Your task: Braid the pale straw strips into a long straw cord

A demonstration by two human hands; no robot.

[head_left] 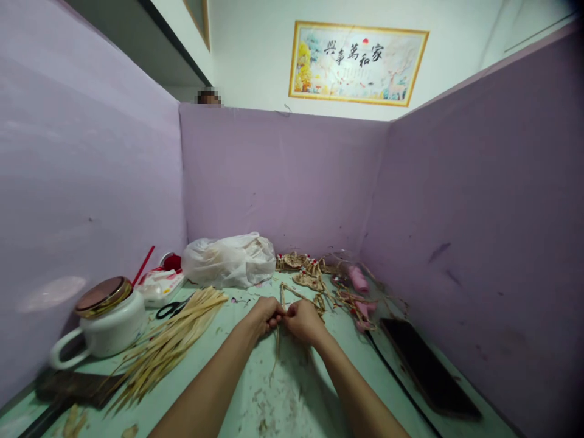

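My left hand (263, 314) and my right hand (303, 320) meet at the middle of the pale green table (292, 401), both closed in a pinch on thin straw strands (279, 331). The strands loop up behind the hands and hang down toward me. A bundle of loose straw strips (176, 337) lies to the left of my left forearm. Small woven straw pieces (310, 277) lie just beyond my hands.
A white mug with a bronze lid (106, 319) stands at the left, with black scissors (171, 309), a tissue pack (160, 285) and a white plastic bag (230, 260) behind. A dark phone (426, 368) lies at the right. Purple partition walls (283, 176) enclose the table.
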